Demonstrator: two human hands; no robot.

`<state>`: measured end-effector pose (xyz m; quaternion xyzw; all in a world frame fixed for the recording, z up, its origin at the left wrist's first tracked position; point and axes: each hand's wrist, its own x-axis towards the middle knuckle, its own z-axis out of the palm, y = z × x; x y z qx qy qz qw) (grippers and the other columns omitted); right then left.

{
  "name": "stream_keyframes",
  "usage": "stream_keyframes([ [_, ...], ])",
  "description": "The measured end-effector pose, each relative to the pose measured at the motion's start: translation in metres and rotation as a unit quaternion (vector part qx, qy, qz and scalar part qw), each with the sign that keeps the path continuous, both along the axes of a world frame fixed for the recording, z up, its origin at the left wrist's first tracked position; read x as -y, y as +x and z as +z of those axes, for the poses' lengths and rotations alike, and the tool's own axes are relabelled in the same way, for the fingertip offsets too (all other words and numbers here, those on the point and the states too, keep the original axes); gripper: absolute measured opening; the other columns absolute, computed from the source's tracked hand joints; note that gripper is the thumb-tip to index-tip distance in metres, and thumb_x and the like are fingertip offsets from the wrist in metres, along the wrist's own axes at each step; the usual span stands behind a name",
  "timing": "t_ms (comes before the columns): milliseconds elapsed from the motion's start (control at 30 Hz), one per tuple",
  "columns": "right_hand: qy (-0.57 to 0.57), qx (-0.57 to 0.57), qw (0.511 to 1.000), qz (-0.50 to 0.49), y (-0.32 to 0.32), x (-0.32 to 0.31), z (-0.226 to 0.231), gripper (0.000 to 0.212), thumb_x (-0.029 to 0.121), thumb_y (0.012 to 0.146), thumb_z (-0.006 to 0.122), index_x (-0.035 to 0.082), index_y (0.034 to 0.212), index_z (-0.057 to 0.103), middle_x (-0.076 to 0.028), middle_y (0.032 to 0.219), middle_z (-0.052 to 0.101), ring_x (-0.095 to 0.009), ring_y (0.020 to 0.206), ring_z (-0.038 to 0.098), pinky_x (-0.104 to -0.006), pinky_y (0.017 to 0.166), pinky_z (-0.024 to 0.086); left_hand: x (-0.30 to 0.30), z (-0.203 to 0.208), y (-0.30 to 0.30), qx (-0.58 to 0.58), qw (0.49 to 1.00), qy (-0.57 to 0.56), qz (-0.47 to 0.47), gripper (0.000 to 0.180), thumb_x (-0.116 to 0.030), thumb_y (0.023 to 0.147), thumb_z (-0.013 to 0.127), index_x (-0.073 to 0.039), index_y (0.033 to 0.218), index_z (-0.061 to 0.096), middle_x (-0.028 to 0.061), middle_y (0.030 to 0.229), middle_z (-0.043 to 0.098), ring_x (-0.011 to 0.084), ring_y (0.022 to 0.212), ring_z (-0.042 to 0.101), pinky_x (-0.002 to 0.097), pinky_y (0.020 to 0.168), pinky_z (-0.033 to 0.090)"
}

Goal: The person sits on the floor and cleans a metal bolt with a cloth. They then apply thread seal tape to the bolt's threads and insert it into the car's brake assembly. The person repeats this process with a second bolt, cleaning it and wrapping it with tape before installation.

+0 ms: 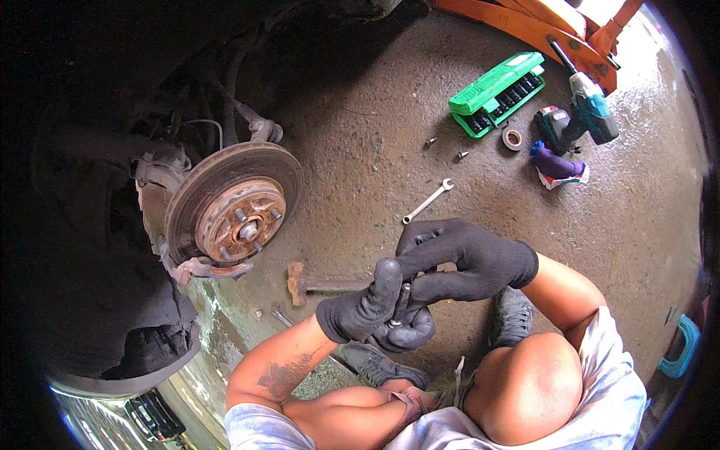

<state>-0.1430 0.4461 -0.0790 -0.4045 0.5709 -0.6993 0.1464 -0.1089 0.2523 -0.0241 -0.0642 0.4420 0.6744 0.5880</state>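
Both my hands wear dark grey work gloves and meet above the floor in front of my knees. Closed around a short metal pin (402, 303), my left hand (360, 306) keeps its thumb raised beside it. My right hand (472, 259) comes in from the right with bent fingers. Its thumb tip is close to the pin's upper end, and its forefinger reaches the left thumb. Whatever lies between the right fingertips is hidden. To the left stands a rusty brake disc (234, 202) with bare wheel studs on its hub.
Beyond my hands lie a combination wrench (428, 201), two small bolts (463, 154), a tape roll (512, 139), a green socket case (498, 94), a cordless impact wrench (589, 109) and an orange jack (525, 22). A hammer (330, 285) and a long metal tool (282, 315) lie nearer.
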Motion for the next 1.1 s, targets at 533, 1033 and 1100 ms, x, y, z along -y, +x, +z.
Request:
stream_keyframes([
  [533,0.039,0.083,0.991,-0.094,-0.006,-0.012,-0.011,0.023,0.017,0.083,0.078,0.002,0.101,0.074,-0.010,0.092,0.070,-0.019,0.083,0.064,-0.0330,0.073,0.049,0.020,-0.008,0.011,-0.242,0.959,-0.127,0.073,0.028,-0.030,0.103,0.052,-0.005,0.093,0.059,-0.0018,0.073,0.048,0.0083,0.066,0.043,0.0240,0.058,0.036],
  [1033,0.031,0.071,0.971,-0.224,0.001,-0.001,-0.031,0.031,0.015,0.089,0.071,0.004,0.118,0.066,-0.010,0.098,0.067,-0.017,0.085,0.064,-0.0307,0.074,0.051,0.023,-0.005,0.002,0.066,0.984,0.143,0.086,0.047,-0.039,0.102,0.047,-0.012,0.063,0.047,-0.0028,0.056,0.038,0.0132,0.052,0.034,0.0314,0.055,0.030],
  [1100,0.032,-0.070,0.963,-0.259,0.005,-0.015,-0.002,0.041,0.014,0.089,0.070,0.007,0.128,0.062,-0.013,0.102,0.066,-0.023,0.086,0.065,-0.0323,0.074,0.051,0.024,-0.010,0.002,0.076,0.981,0.144,0.110,0.047,-0.038,0.102,0.047,-0.013,0.062,0.047,-0.0031,0.056,0.037,0.0129,0.051,0.033,0.0312,0.055,0.030],
])
